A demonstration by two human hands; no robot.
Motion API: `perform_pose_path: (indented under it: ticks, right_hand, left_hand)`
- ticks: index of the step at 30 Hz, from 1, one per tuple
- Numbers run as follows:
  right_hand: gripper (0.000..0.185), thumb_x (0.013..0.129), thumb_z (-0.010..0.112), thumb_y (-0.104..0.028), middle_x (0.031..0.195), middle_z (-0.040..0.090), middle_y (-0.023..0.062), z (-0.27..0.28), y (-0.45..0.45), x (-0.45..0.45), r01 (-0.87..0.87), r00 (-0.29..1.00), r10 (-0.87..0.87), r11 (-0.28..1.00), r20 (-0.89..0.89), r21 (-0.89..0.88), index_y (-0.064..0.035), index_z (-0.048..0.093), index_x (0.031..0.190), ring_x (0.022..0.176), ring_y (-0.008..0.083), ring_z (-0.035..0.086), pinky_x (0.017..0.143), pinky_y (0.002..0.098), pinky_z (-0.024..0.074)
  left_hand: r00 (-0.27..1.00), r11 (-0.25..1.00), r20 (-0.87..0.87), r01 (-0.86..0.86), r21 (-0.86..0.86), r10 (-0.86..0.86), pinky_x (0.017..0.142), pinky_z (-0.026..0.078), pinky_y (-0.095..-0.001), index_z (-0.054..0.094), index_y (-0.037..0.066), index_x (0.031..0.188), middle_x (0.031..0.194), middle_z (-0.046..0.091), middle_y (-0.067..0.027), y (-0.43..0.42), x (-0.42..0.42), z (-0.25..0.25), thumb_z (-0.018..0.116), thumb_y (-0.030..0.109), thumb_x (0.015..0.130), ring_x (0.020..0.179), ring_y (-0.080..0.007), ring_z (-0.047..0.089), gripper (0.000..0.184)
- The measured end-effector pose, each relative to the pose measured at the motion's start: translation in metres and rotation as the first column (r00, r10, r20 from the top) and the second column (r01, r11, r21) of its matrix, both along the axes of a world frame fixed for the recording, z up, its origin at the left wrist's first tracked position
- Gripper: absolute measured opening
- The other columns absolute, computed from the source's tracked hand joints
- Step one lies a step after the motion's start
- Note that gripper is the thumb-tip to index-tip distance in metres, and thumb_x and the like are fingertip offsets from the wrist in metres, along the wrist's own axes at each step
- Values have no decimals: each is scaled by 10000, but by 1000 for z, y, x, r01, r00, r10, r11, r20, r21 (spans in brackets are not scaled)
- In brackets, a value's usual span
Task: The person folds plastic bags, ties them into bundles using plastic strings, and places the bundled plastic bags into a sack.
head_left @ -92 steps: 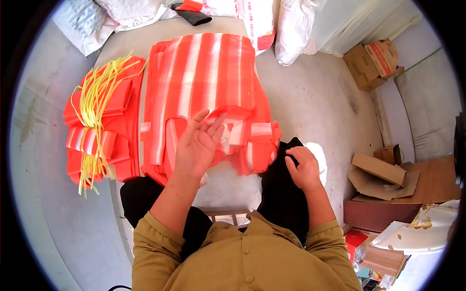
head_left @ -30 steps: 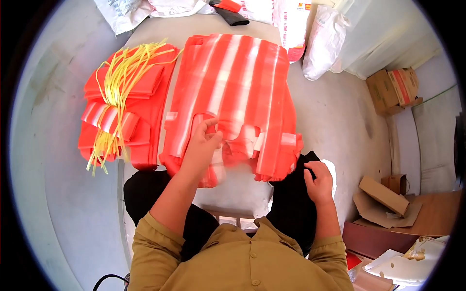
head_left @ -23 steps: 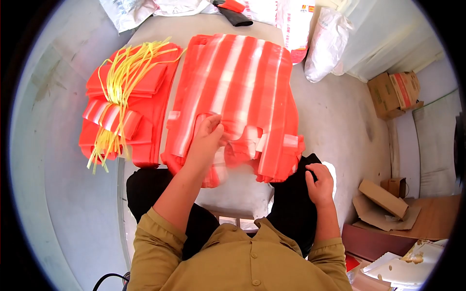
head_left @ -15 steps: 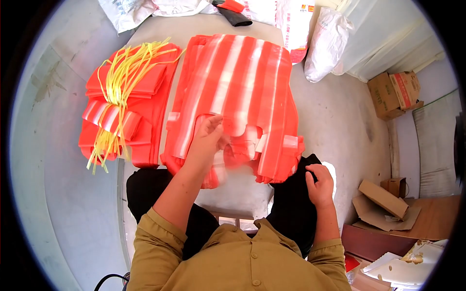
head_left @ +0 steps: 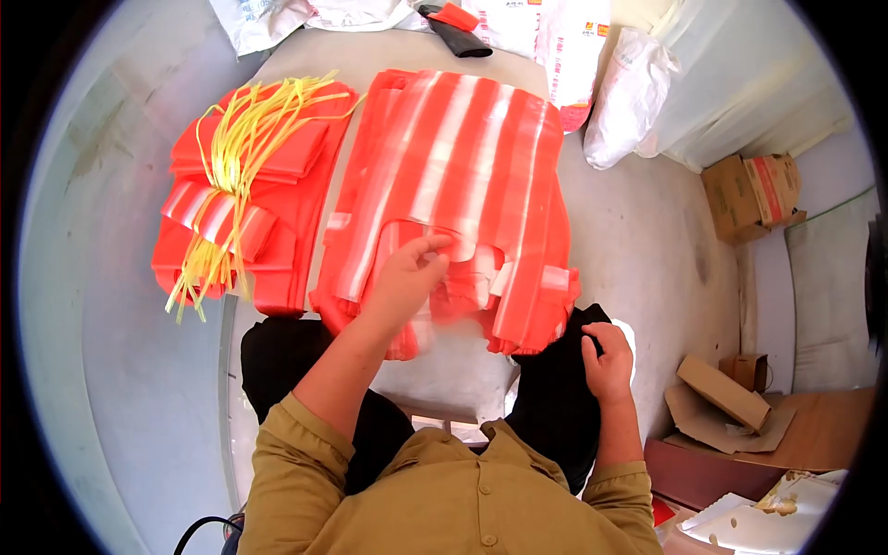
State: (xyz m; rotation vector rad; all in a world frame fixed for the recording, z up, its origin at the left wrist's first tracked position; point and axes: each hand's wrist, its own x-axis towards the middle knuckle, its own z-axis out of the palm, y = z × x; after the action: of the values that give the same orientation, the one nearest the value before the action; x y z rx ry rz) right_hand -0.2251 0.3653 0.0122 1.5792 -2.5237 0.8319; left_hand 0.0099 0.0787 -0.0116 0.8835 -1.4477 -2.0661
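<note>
A thick stack of red-and-white striped plastic bags (head_left: 453, 157) lies before me, with a cut-out notch at its near edge. My left hand (head_left: 412, 277) is over that notch, fingers bent toward the thumb against the plastic. What lies between its fingertips is hidden, and the red plastic just below is smeared by motion. My right hand (head_left: 608, 363) rests by my right knee, holding nothing, its fingers loosely bent and the thumb apart. Left of the stack are folded red bags (head_left: 287, 203), with a rolled striped bundle (head_left: 217, 222) and yellow plastic ties (head_left: 236, 153) on top.
White printed sacks (head_left: 569, 55) stand along the far edge, beside a black-and-red item (head_left: 458, 35). Another white sack (head_left: 629, 97) leans at the right. Cardboard boxes (head_left: 754, 194) sit by the right wall, and an opened carton (head_left: 721, 407) is nearer.
My left hand has shifted slightly right across the notch, its fingers reaching farther over the plastic. My right hand stays by the knee. The whole view has tilted slightly.
</note>
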Motion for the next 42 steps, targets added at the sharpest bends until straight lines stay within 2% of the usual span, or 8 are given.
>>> perform_pose_path:
  ticks: [11, 19, 23, 26, 29, 32, 38, 42]
  right_hand:
    - [124, 882, 720, -55, 1019, 731, 144, 0, -2, 0, -3, 1000, 3, 1000, -5, 2, -26, 720, 1002, 994, 358, 686, 884, 428, 555]
    - [129, 884, 716, -62, 1027, 730, 147, 0, -1, 1, -4, 1000, 4, 1000, 3, 5, -29, 718, 1009, 995, 360, 685, 889, 428, 553]
    - [130, 885, 715, -63, 1032, 730, 147, -2, 0, -1, 1, 1000, -1, 1000, -11, 13, -30, 718, 1011, 999, 360, 685, 892, 427, 553]
    - [131, 885, 717, -64, 1035, 730, 148, -1, 0, 0, 3, 1000, -3, 1000, -4, 18, -31, 718, 1012, 1004, 359, 685, 897, 426, 552]
    - [133, 884, 721, -66, 1040, 730, 147, -2, 0, 0, 2, 1000, -2, 1000, -10, 14, -32, 719, 1012, 1009, 358, 685, 903, 426, 551]
    - [140, 882, 728, -72, 1055, 731, 144, -3, 2, 0, 10, 1000, -9, 1000, -14, 20, -35, 720, 1017, 1016, 358, 684, 908, 430, 551]
    - [205, 829, 769, -48, 1053, 724, 146, 5, -7, 16, -96, 984, 95, 995, -151, 6, -58, 710, 1025, 1007, 372, 680, 894, 451, 547]
    - [328, 797, 804, -23, 1145, 722, 164, 21, -52, 53, -259, 962, 262, 965, -75, 45, -19, 710, 1111, 1086, 358, 683, 977, 438, 545]
  left_hand:
    - [951, 982, -309, 49, 182, 10, 810, 473, -237, 554, 34, 1507, 970, 629, 34, -14, 4, 13, 508, 89, 1077, 839, -66, 557, 435]
    - [999, 982, 41, -18, -190, 26, 753, 504, -256, 645, 39, 1404, 887, 632, 27, -4, 3, 19, 637, 67, 996, 798, -75, 572, 409]
    - [982, 880, 91, -107, -462, 167, 724, 533, -309, 731, 8, 1209, 904, 696, -59, -3, 2, 10, 663, 62, 939, 795, -134, 651, 283]
    - [961, 750, 130, -103, -653, 245, 739, 526, -269, 745, -19, 1155, 977, 744, -99, -6, 2, 12, 689, 33, 929, 830, -135, 677, 238]
    - [952, 809, 147, -142, -570, 270, 726, 518, -270, 759, -18, 1092, 917, 727, -66, -7, -1, 20, 689, 38, 937, 800, -120, 656, 179]
    - [964, 929, 105, -203, -309, 246, 715, 509, -274, 754, -16, 1064, 869, 707, -38, -10, -5, 28, 686, 48, 947, 780, -99, 632, 149]
    - [968, 915, 91, -188, -357, 234, 704, 496, -265, 751, -13, 1038, 846, 688, -10, -14, -6, 31, 704, 97, 949, 766, -76, 606, 149]
    - [975, 929, 62, -180, -324, 211, 695, 492, -262, 750, -13, 1032, 847, 687, -9, -14, -4, 35, 708, 107, 947, 762, -73, 601, 153]
